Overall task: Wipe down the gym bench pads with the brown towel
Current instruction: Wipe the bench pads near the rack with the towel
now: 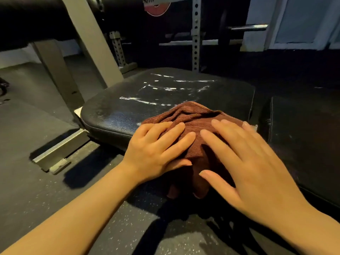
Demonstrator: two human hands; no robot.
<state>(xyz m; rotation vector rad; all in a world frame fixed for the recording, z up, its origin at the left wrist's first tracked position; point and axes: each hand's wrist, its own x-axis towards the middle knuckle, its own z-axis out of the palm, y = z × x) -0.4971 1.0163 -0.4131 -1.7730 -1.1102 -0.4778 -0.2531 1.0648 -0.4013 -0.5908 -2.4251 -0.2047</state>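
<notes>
Black vinyl seat pad (128,107) gleams with wet streaks on its far half, while the adjoining black back pad (303,144) looks dull, probably unwiped. Crumpled brown terry towel (193,115) drapes the seat's near edge. Left hand (156,150) and right hand (244,159) press it with flat, straight fingers, gripping nothing.

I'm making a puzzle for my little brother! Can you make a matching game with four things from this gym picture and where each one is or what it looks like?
Things:
1. brown towel
2. seat pad
3. left hand
4. barbell end

Descriptions:
A. shiny metal, far back on the right
B. black, with wet streaks
C. bunched up under both hands
D. pressing on the left part of the towel

Pairs: 1-C, 2-B, 3-D, 4-A
</notes>
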